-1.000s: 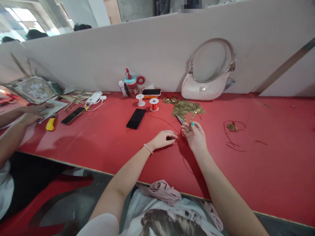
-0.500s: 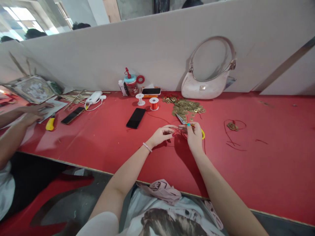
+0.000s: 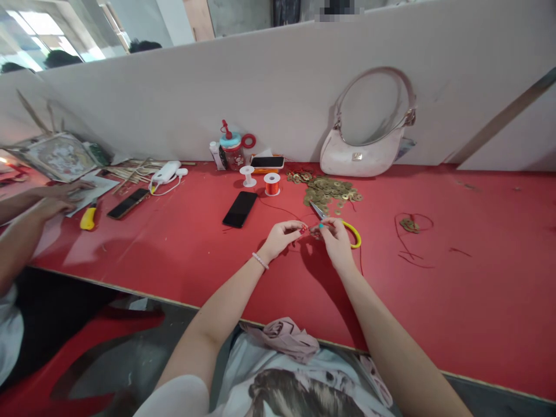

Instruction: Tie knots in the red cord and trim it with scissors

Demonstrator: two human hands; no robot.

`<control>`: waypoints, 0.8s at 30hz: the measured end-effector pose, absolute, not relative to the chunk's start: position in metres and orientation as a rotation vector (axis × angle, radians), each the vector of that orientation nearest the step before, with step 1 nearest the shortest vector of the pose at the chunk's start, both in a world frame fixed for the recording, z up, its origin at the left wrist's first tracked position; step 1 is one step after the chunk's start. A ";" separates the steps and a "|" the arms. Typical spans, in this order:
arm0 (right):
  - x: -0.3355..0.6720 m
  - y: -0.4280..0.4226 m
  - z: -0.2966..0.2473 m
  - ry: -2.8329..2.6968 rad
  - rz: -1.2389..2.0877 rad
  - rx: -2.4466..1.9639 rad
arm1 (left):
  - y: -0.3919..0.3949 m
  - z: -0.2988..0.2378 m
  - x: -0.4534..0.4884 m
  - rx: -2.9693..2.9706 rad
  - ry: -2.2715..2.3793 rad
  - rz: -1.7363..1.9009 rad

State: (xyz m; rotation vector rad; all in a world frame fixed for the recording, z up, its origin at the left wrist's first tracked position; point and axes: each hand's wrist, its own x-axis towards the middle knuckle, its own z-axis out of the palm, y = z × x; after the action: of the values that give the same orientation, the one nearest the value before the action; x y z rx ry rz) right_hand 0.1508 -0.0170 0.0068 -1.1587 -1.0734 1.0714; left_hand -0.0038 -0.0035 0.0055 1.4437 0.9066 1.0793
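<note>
Over the red table, my left hand (image 3: 284, 236) pinches a thin red cord, with a small dark piece hanging under its fingers. Close beside it, my right hand (image 3: 334, 237) has thumb and forefinger pressed together on the same cord, as far as I can make out. Yellow-handled scissors (image 3: 353, 234) lie partly hidden behind my right hand, blades pointing to the back left. Beyond them is a heap of brass-coloured coins with holes (image 3: 329, 190). A spool of red cord (image 3: 272, 185) stands to the left of the heap, with a strand trailing toward my hands.
A black phone (image 3: 240, 209) lies left of my hands. An empty white spool (image 3: 248, 176), a lidded cup (image 3: 233, 152) and a white handbag (image 3: 362, 152) stand along the wall. Corded coins (image 3: 409, 225) lie at right. Another person's hands (image 3: 56, 197) rest on paper at left, near a yellow-handled cutter (image 3: 88, 218).
My right hand has moved left and tilted in, close to my left fingertips, uncovering more of the scissors' yellow handle. My left fingers have curled in more.
</note>
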 end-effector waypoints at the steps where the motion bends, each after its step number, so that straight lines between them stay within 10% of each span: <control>1: 0.150 -0.017 0.007 -1.102 1.060 -1.154 | -0.003 0.004 -0.004 1.436 0.914 1.098; 24: 0.152 -0.023 0.008 -1.491 0.949 -1.314 | 0.002 0.000 -0.006 1.357 0.965 1.232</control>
State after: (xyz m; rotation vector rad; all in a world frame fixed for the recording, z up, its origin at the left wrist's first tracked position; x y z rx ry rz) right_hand 0.1518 -0.0226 0.0080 -1.3141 -1.4913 0.9487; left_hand -0.0060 0.0025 -0.0002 1.3570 0.9652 1.2315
